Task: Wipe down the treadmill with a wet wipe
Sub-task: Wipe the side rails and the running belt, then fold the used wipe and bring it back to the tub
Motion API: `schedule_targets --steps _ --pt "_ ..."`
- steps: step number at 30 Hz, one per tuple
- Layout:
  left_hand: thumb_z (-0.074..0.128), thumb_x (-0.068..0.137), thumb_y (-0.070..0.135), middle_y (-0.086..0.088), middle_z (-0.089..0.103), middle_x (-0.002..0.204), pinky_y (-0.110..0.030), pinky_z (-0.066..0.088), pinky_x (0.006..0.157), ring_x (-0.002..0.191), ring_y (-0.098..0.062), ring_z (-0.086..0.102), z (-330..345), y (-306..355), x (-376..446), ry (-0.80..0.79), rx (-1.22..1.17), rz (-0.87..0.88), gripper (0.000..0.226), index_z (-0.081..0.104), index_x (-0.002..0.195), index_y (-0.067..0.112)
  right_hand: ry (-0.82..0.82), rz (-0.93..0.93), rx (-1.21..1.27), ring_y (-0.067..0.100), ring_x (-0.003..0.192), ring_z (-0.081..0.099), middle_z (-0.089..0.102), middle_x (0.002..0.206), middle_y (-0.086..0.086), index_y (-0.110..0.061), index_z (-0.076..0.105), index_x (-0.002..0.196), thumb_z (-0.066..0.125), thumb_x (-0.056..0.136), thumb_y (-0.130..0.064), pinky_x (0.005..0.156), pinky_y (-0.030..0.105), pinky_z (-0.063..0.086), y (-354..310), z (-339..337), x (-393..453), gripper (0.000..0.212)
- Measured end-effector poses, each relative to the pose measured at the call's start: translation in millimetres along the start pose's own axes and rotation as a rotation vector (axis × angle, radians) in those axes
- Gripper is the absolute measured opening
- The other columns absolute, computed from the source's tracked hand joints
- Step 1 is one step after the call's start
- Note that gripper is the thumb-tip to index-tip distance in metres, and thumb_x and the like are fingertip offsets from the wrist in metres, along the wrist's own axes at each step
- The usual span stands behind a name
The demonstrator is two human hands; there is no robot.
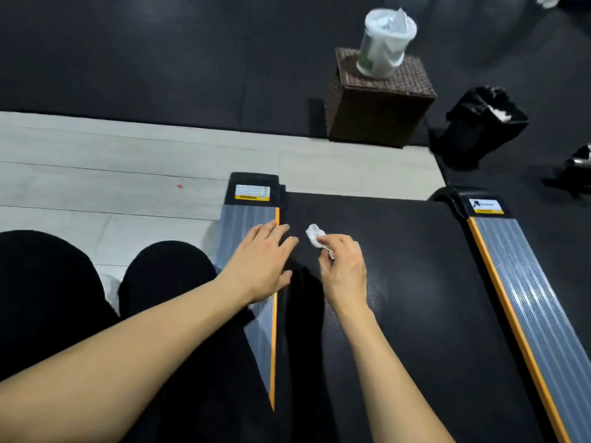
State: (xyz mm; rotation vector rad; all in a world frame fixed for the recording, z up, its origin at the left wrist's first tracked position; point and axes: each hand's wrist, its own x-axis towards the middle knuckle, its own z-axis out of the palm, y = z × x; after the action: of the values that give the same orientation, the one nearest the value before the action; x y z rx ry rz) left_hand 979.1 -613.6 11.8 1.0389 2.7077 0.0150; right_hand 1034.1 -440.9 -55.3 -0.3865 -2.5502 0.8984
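The treadmill's black belt (415,282) runs between two grey ribbed side rails with orange edges, the left rail (246,225) and the right rail (527,298). My left hand (262,260) lies flat with straight fingers across the left rail's orange edge, fingertips reaching onto the belt. My right hand (343,266) hovers over the belt's near-left part and pinches a small crumpled white wet wipe (315,235) between thumb and fingers. The wipe pokes out beyond the fingertips.
A white wipe canister (385,43) stands on a brown wicker box (380,107) behind the treadmill. A black lined bin (483,126) sits to its right. Pale wood flooring (112,174) lies left; my dark-clothed knees (96,282) are at lower left.
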Motion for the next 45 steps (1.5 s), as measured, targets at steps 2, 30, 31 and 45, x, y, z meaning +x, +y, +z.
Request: schedule_targets --steps 2,30,31,45 --pt "0.054 0.099 0.044 -0.009 0.024 0.166 -0.041 0.011 0.124 0.155 -0.030 0.016 -21 -9 -15 0.069 -0.022 -0.037 0.064 0.035 0.155 0.019 0.012 -0.044 0.043 0.016 0.093 0.054 0.066 0.107 -0.005 -0.018 0.073 0.106 0.063 0.084 0.004 0.082 0.037 0.051 -20 0 5 0.033" --pt "0.064 0.094 0.038 0.003 0.058 0.135 -0.041 0.036 0.108 0.128 -0.025 0.050 -97 -246 -97 0.483 -0.202 -0.511 0.033 0.064 0.125 0.026 -0.087 -0.368 0.188 0.013 0.093 0.050 0.068 0.103 -0.016 -0.022 0.071 0.113 0.068 0.086 0.000 0.083 0.025 0.046 -242 108 134 0.036" --pt "0.067 0.093 0.036 0.003 0.059 0.133 -0.041 0.037 0.107 0.126 -0.026 0.051 -93 -266 -85 0.488 -0.203 -0.511 0.032 0.065 0.123 0.026 -0.103 -0.358 0.169 0.013 0.092 0.050 0.068 0.103 -0.015 -0.022 0.072 0.113 0.068 0.085 0.001 0.082 0.018 0.043 -245 126 145 0.036" --pt "0.074 0.085 0.034 0.006 0.065 0.117 -0.042 0.051 0.095 0.108 -0.025 0.063 -214 -420 28 0.270 -0.254 -0.304 0.033 0.069 0.116 0.026 -0.178 -0.054 0.058 0.011 0.102 0.057 0.055 0.115 -0.006 -0.020 0.070 0.120 0.070 0.087 0.001 0.084 0.002 0.038 -366 167 300 0.039"
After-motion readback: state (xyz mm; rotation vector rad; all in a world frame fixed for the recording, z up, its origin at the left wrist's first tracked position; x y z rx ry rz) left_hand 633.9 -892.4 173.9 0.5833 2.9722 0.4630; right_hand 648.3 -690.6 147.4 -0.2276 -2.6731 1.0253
